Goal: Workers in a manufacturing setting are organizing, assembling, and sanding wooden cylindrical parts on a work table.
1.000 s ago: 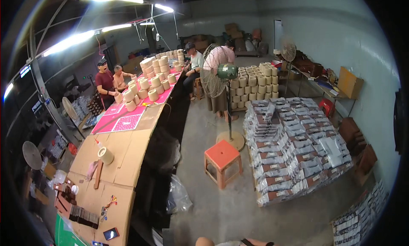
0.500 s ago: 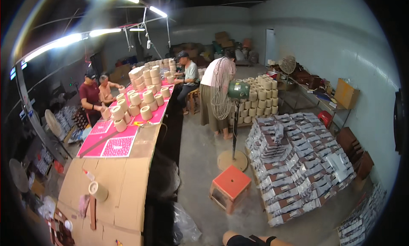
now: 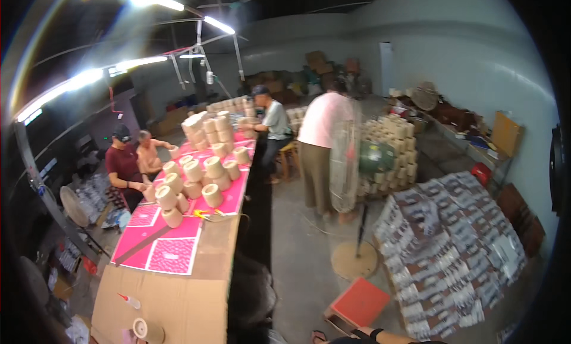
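R hand: can't be picked out at lower edge, where a bare limb w/ black band [image 3: 376, 332] shows; grip state can't be told. L hand: out of view. Nearest item: red stool [image 3: 361, 302], on floor [image 3: 297, 255], adjacent to limb; contact can't be confirmed. Step (judged): between handling ops, wearer beside stool. Next move, if on stool, calls for hold at seat edge, clear of pedestal fan base [image 3: 345, 263]. Farther L: cardboard-covered tabletop [image 3: 196, 302] w/ beige cylinder [image 3: 153, 332] & red-tipped bottle [image 3: 132, 302]; beyond, pink sheet [image 3: 131, 240] w/ stacked beige cylinders [image 3: 212, 195], co-workers [image 3: 122, 160] alongside.
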A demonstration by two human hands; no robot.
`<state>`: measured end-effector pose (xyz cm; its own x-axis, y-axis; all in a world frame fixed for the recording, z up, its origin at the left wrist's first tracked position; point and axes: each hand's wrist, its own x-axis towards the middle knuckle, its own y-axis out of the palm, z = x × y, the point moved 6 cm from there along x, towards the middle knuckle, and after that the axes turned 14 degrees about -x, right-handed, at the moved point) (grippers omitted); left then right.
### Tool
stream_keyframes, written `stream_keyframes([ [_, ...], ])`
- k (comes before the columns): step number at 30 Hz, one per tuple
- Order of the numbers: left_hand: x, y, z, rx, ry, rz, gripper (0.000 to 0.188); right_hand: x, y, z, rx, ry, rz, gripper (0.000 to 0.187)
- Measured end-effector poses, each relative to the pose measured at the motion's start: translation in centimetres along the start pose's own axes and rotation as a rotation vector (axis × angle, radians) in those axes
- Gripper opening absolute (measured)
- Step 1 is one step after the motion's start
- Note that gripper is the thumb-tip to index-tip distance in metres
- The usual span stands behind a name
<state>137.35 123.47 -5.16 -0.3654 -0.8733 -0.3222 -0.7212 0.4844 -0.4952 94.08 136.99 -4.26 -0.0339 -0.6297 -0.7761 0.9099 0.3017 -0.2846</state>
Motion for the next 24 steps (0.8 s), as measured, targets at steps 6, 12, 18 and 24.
stream_keyframes([
  [6,6.0,-7.9,-7.0,-0.139,0.021,-0.196,0.055,9.5,-16.3,19.1,-0.367,-0.193,-0.373,0.072],
  [12,15.6,-17.9,-24.6,-0.101,0.157,-0.66,0.095,-0.5,-22.8,61.0,-0.563,-1.24,-0.691,0.091],
  [18,25.5,-26.0,-32.5,0.228,0.344,-0.941,0.1,3.0,-3.1,68.5,-0.644,-2.127,-0.136,0.059],
  [24,29.2,-34.3,-32.3,0.287,-0.135,-1.096,0.094,14.2,-18.4,73.5,-0.735,-1.492,0.481,0.045],
])
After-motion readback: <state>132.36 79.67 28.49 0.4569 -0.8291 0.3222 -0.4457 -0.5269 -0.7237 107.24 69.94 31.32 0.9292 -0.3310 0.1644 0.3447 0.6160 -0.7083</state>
